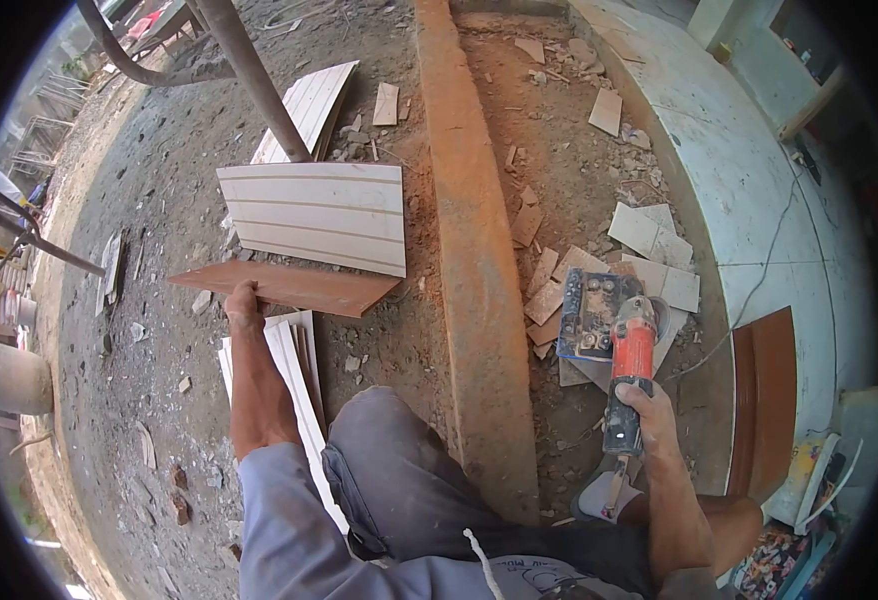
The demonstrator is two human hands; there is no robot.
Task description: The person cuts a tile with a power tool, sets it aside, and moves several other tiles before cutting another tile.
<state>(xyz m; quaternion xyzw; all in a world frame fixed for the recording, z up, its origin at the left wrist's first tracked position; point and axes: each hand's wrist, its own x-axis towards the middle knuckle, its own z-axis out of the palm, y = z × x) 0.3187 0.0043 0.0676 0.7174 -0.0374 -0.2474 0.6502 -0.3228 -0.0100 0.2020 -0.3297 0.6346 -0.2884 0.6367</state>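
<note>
Arms spread wide, left grip pinching brown panel (294, 286), right grip clenched around grinder (633, 365).

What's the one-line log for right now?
left hand: holds brown tile | right hand: holds red grinder | striped white tile: just beyond brown tile

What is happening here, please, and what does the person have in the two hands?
The person's left hand grips the near edge of a brown panel, in front of a pale striped panel. The right hand holds a red and black angle grinder, with its head over or beside a dark, dirty square object. A long ledge runs between the two hands. I cannot tell whether the grinder is running.
</note>
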